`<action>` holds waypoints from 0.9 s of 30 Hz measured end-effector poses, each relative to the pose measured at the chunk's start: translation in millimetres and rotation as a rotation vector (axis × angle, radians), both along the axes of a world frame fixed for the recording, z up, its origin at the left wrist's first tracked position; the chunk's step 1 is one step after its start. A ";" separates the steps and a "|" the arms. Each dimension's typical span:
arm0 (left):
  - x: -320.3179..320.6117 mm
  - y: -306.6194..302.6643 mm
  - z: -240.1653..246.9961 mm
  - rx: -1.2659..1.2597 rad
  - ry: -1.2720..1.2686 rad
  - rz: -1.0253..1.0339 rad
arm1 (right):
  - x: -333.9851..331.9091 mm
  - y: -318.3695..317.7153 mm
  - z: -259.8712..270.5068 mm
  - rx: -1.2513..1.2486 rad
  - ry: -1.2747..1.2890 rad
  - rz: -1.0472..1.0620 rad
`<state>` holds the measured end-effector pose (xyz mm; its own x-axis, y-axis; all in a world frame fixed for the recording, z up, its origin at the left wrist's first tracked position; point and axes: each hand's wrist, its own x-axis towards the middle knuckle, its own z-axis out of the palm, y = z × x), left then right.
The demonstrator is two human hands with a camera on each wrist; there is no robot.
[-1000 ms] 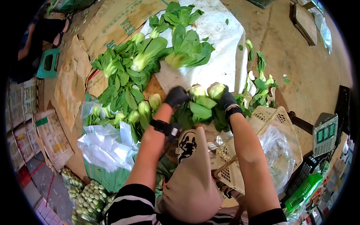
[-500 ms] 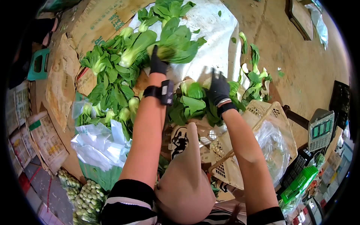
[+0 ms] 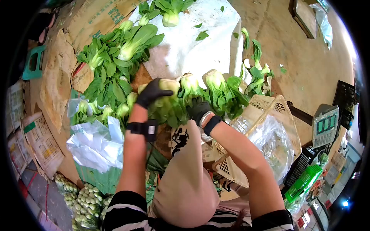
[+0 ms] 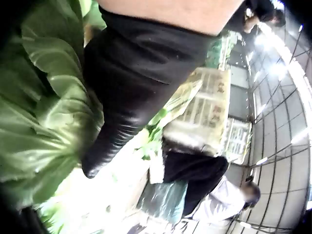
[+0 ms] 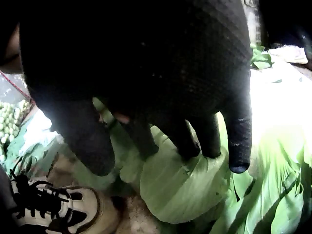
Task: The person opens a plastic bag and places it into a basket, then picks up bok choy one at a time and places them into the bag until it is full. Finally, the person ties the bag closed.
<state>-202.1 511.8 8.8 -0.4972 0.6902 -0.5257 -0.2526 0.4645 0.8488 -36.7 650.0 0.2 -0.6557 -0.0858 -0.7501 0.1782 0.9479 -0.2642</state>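
My left hand (image 3: pixel 154 93), in a black glove, grips a bok choy (image 3: pixel 168 109) near its pale base, at the left of a row by my shoe. The motion blurs its leaves. In the left wrist view, green leaves (image 4: pixel 44 122) lie against the gloved fingers. My right hand (image 3: pixel 199 109), also gloved, rests with spread, nearly straight fingers on the leaves of the middle bok choy (image 3: pixel 189 84). The right wrist view has these fingertips pressing a broad leaf (image 5: pixel 185 185). A third bok choy (image 3: pixel 216 81) lies to the right, base away from me.
More bok choy (image 3: pixel 133 44) lies piled at the left. Two heads sit at the far end of the white sheet (image 3: pixel 192 42). A cream plastic basket (image 3: pixel 227 169) with a clear bag is beside my right forearm. Trimmed leaves (image 3: pixel 256 77) and a scale (image 3: pixel 325 125) are farther right.
My left hand has brought the bok choy from the white sheet back to the near row. My right hand has shifted left and closer, onto the middle bok choy's leaves.
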 end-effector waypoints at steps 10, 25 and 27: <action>40.3 1.2 -37.6 -0.250 0.194 0.393 | -52.3 103.0 41.9 0.224 0.471 -0.534; 28.6 6.2 -55.8 -0.011 -0.066 0.232 | -38.1 58.3 -25.6 0.107 0.385 -1.062; 20.6 -11.0 -44.4 0.132 -0.240 0.177 | -30.9 64.7 -24.0 0.129 0.407 -1.001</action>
